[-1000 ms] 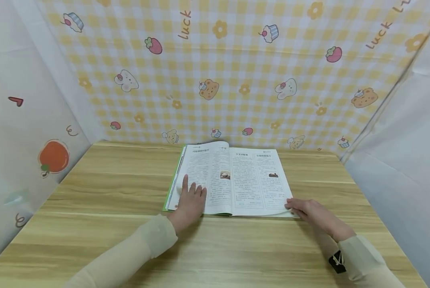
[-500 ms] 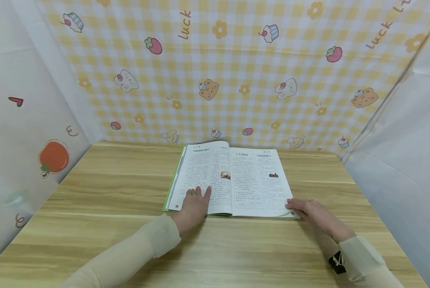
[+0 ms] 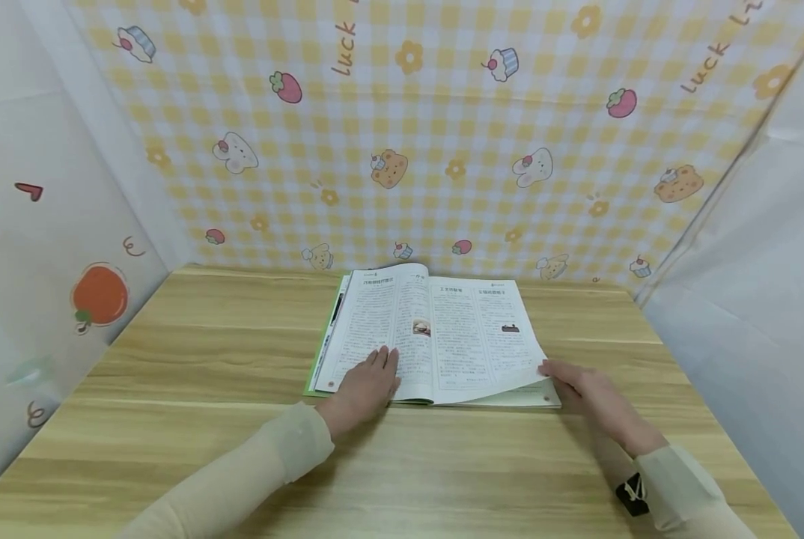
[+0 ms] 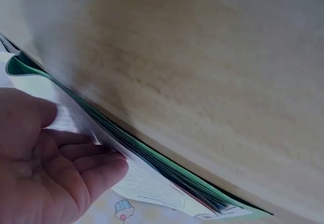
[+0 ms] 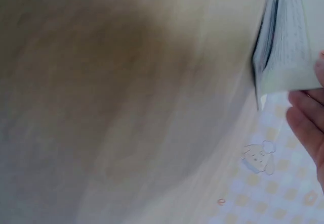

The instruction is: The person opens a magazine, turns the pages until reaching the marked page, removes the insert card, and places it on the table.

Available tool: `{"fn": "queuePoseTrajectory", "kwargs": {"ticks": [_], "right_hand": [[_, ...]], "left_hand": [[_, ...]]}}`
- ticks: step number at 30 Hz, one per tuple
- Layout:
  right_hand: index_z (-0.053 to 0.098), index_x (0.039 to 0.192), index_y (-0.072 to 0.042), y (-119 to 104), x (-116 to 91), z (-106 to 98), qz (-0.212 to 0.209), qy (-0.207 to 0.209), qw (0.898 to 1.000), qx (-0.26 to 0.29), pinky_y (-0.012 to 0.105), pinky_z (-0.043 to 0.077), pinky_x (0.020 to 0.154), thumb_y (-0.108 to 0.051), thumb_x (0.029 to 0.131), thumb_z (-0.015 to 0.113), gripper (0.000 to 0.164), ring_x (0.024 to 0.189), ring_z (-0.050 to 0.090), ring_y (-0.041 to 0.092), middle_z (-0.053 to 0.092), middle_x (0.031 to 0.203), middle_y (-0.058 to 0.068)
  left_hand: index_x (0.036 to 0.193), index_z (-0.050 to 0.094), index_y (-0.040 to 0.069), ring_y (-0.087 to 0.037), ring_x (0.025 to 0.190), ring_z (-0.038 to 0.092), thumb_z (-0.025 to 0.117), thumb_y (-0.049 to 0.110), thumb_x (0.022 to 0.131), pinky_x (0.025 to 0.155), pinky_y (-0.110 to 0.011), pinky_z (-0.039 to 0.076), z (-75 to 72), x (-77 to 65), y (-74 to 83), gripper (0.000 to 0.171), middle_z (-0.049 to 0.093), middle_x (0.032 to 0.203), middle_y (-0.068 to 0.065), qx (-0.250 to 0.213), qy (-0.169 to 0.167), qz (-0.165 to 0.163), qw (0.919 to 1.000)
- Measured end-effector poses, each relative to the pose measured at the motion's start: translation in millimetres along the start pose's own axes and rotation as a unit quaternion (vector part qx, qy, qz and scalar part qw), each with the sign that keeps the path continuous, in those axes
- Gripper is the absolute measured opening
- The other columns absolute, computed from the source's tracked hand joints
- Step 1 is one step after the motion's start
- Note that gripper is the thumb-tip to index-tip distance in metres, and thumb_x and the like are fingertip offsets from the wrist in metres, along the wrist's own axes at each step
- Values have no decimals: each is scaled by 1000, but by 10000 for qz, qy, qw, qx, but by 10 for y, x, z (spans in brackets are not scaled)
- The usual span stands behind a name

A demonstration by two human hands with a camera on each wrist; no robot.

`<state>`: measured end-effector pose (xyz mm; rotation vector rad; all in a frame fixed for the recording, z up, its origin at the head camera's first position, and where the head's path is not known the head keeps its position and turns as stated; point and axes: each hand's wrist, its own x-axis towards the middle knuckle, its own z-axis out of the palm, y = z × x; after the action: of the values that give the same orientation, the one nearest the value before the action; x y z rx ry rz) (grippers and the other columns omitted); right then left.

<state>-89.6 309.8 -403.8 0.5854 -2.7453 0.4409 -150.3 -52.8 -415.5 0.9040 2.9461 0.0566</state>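
Observation:
An open magazine (image 3: 469, 329) with a green cover edge lies on the wooden table, columns of print and small pictures on both pages. My left hand (image 3: 364, 389) rests on the lower part of the left page, fingers fairly straight; the left wrist view shows the same hand (image 4: 66, 168) against the paper beside the stacked page edges. At the lower right corner my right hand (image 3: 594, 400) pinches a page between thumb and fingers. That corner is lifted, baring a strip of the page beneath (image 3: 533, 394). In the right wrist view the fingers (image 5: 306, 120) are at the raised page (image 5: 288, 77).
The wooden table (image 3: 206, 352) extends around the magazine. Behind it hangs a yellow checked cloth (image 3: 429, 217) with cartoon prints, and white sheets (image 3: 766, 284) stand at both sides. A small black object (image 3: 632, 495) is at the right sleeve's cuff.
The left hand has slid right and its fingers have come together on the left page. The right hand has raised the page corner up and leftward, uncovering more of the page below.

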Motion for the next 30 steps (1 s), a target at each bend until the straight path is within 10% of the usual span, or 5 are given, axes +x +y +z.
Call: {"fn": "queuePoseTrajectory", "kwargs": {"ticks": [7,10,12,17,30], "right_hand": [[74,104,-5,-79,137,-22,-703,1317,9872,-560,42,56,75,11,69,77,39,98,71,33,74,109,13],[74,103,-3,-129,211,-58,-1071,1851,9747,-647,40,54,77,-6,89,68,16,99,70,33,74,108,13],[74,103,-2,-169,257,-91,-1279,2091,9675,-618,29,53,91,-21,100,52,29,99,69,34,74,108,13],[74,106,-2,-299,347,-170,-1552,2365,9581,-454,5,26,111,-35,104,37,49,104,68,31,73,110,14],[74,109,-3,-655,587,-275,-1723,2458,9536,-226,9,30,113,-30,104,43,41,118,65,20,73,110,14]], "left_hand": [[150,32,-2,-43,142,36,43,54,99,112,-48,40,5,47,54,76,33,155,-27,-807,41,-85,9967],[150,30,-4,-41,146,30,44,55,99,116,-48,36,-15,69,98,80,27,158,-25,-811,232,44,9964],[151,29,-4,-40,148,27,44,55,99,117,-47,33,-31,84,131,81,25,160,-24,-807,333,155,9961],[152,26,-2,-37,151,21,43,55,99,120,-47,29,-72,131,267,81,22,161,-21,-752,416,418,9954],[153,25,-3,-27,148,32,48,50,99,118,-34,34,-144,286,781,79,28,160,-19,-564,924,1097,9881]]}}
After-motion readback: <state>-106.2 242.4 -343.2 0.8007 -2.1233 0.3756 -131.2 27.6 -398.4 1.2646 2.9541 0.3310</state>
